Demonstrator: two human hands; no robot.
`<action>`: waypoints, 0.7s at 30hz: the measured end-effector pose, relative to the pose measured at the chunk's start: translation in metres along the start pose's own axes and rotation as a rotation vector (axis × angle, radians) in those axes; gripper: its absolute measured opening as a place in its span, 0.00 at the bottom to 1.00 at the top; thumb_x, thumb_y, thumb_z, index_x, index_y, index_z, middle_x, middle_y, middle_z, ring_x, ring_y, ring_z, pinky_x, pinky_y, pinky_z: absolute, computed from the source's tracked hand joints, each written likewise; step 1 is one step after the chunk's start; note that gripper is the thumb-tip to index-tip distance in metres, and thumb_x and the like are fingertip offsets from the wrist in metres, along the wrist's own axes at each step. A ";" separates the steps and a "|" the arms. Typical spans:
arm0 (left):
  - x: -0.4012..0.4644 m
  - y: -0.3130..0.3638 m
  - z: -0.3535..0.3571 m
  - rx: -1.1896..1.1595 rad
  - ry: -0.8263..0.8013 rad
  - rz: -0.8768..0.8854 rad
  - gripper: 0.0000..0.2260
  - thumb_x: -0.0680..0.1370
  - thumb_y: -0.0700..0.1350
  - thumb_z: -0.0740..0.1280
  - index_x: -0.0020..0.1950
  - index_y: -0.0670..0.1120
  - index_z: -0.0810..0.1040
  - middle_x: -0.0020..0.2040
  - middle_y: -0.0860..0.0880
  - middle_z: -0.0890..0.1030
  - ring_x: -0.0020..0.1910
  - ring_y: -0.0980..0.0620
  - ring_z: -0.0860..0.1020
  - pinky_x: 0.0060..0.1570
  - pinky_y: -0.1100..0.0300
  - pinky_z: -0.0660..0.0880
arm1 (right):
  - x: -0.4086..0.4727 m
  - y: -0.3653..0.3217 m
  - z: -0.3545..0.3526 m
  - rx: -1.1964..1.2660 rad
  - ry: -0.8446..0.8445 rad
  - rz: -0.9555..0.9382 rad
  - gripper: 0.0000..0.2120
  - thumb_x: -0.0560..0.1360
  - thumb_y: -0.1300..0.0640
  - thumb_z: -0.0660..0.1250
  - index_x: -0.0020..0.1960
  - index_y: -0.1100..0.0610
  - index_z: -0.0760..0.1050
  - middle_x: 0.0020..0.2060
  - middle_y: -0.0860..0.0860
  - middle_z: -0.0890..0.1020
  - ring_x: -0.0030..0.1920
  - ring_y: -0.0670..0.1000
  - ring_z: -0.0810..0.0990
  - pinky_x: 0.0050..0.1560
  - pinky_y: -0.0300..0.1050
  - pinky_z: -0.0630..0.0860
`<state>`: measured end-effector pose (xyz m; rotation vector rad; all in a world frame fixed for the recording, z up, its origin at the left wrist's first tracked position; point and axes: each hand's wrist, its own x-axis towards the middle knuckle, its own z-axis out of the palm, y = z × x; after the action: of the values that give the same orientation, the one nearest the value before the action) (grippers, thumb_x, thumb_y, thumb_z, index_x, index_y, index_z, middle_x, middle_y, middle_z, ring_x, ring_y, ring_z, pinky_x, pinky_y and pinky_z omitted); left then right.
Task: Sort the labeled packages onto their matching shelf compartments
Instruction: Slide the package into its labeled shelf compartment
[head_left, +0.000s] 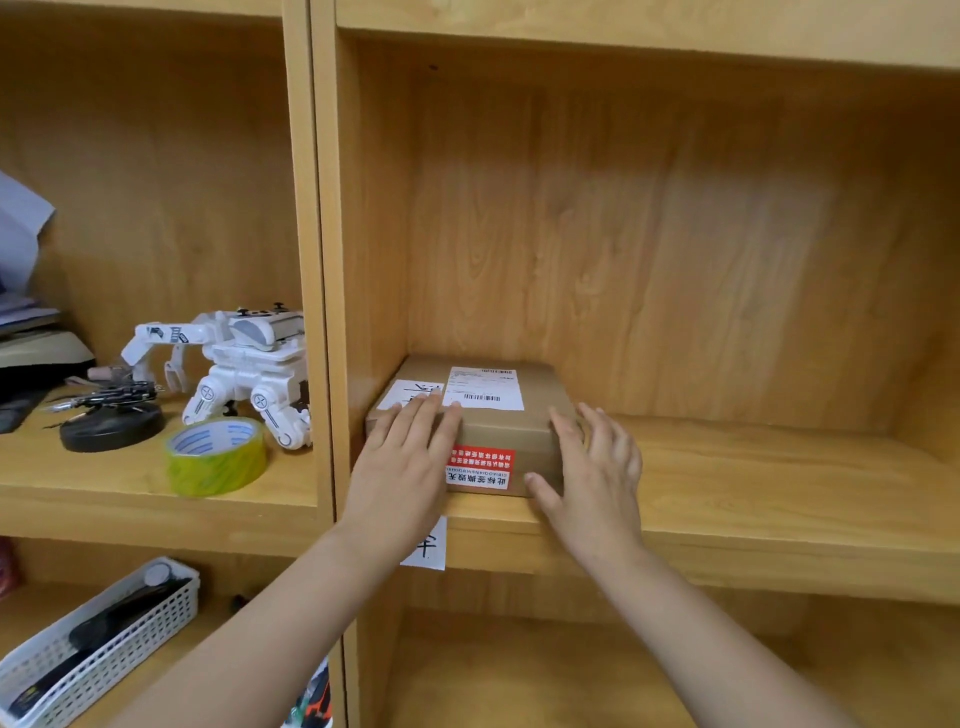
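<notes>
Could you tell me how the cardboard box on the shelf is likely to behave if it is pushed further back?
The cardboard box looks rigid, with crisp edges, so it should probably slide as one piece without buckling. It is low and wide and lies flat on the shelf board, so tipping seems unlikely. With the left hand and right hand on opposite sides, it should track straight.

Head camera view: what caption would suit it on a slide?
Both hands, left hand and right hand, press a labeled cardboard box into a wooden shelf compartment.

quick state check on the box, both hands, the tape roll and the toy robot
box: flat on the shelf, closed, labels up
left hand: open, palm on the box's left side
right hand: open, against the box's right side
tape roll: lying flat
toy robot: standing upright
</notes>
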<state>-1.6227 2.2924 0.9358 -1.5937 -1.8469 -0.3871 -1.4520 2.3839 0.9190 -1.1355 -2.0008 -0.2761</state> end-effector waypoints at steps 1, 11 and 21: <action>0.001 0.004 -0.002 -0.028 0.018 0.021 0.29 0.66 0.44 0.71 0.67 0.43 0.70 0.65 0.40 0.75 0.63 0.42 0.74 0.63 0.47 0.70 | -0.004 0.001 -0.004 -0.019 0.000 0.017 0.33 0.66 0.47 0.73 0.68 0.52 0.66 0.68 0.59 0.68 0.66 0.57 0.58 0.69 0.60 0.59; -0.029 0.037 0.012 -0.299 0.050 0.247 0.29 0.64 0.41 0.69 0.65 0.43 0.72 0.64 0.41 0.75 0.61 0.41 0.74 0.64 0.50 0.58 | -0.079 -0.007 -0.039 -0.205 -0.049 0.204 0.32 0.69 0.52 0.71 0.70 0.52 0.63 0.69 0.60 0.65 0.67 0.60 0.62 0.69 0.58 0.58; -0.100 0.132 -0.010 -0.643 -0.052 0.603 0.30 0.65 0.43 0.73 0.67 0.47 0.71 0.64 0.43 0.76 0.59 0.44 0.77 0.57 0.51 0.73 | -0.218 -0.004 -0.125 -0.482 -0.124 0.544 0.34 0.67 0.53 0.69 0.70 0.55 0.63 0.68 0.60 0.67 0.65 0.61 0.67 0.66 0.60 0.63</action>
<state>-1.4890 2.2384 0.8533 -2.5018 -1.2257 -0.7015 -1.3282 2.1788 0.8424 -1.9894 -1.6808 -0.4208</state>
